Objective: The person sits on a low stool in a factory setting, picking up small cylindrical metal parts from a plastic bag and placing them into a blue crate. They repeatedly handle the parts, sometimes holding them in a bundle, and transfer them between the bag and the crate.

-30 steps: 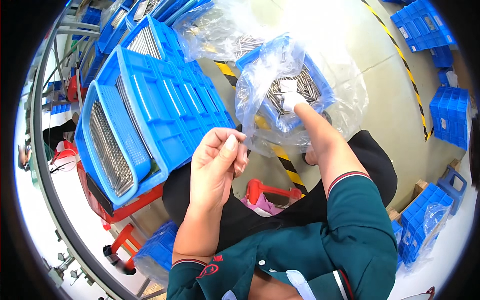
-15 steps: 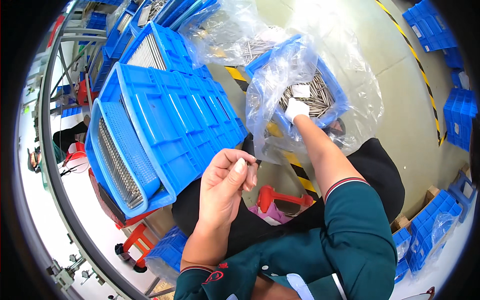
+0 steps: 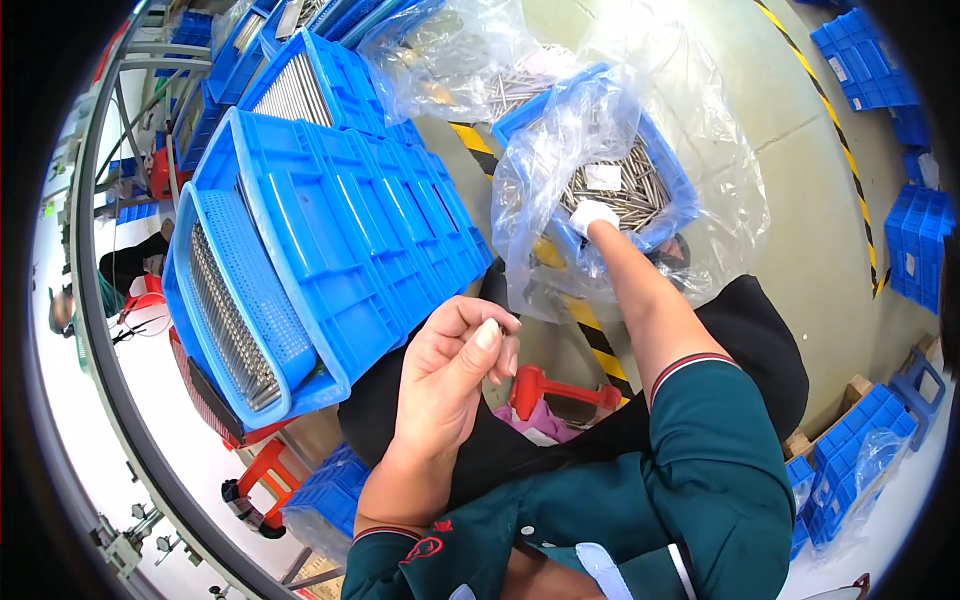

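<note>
My left hand [image 3: 450, 370] is bare and raised over my lap. Its thumb presses against the curled fingers, and whatever may be between them is hidden. My right hand [image 3: 592, 217], in a white glove, reaches down into the near side of a plastic-lined blue bin [image 3: 672, 170]. Many thin metal rods [image 3: 640, 200] lie loose in there, and the glove is against them. Its fingers point away and cannot be made out. A small white paper slip [image 3: 603, 177] rests on the rods just beyond the glove.
At my left stands a row of blue crates [image 3: 340, 220], with a perforated blue basket [image 3: 262, 300] of stacked metal rods at the near end. Clear plastic sheeting [image 3: 725, 210] spills around the bin. A red stool [image 3: 560, 390] is between my legs. More blue crates [image 3: 865, 450] stand at right.
The gloved right hand has dipped slightly among the rods. My left hand keeps nearly the same closed pose. The view has shifted a little.
</note>
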`<state>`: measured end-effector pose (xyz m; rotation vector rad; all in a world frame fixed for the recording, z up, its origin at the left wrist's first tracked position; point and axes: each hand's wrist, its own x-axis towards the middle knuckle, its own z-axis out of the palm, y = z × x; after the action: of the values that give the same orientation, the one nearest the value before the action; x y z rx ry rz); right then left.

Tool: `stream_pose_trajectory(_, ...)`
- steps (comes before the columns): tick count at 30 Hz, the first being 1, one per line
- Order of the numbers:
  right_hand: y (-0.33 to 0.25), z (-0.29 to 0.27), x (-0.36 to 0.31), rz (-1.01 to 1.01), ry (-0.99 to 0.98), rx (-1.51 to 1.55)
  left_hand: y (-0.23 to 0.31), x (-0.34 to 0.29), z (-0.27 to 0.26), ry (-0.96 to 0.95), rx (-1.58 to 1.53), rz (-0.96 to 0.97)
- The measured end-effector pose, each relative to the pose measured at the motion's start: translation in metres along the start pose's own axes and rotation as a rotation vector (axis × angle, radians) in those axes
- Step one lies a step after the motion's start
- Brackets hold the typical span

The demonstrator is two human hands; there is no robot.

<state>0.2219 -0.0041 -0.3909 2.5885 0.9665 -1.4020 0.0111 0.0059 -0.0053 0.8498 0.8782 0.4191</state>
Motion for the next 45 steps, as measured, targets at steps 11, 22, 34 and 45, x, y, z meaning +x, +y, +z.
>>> stream_pose_trajectory(11,0.02,0.0,0.023,-0.14,0.178,0.144,0.002,-0.007,-0.004,-0.031,0.009,-0.004)
stream_pose_trajectory(22,0.044,-0.04,0.044,-0.23,0.08,-0.194,0.002,-0.011,-0.009,-0.151,-0.029,0.052)
stream_pose_trajectory(34,-0.025,-0.012,0.013,0.052,-0.061,-0.72,0.004,-0.016,-0.016,-0.17,-0.028,0.015)
stream_pose_trajectory(45,-0.031,-0.005,0.003,-0.011,0.115,-0.825,0.009,-0.019,-0.017,-0.149,-0.031,0.01)
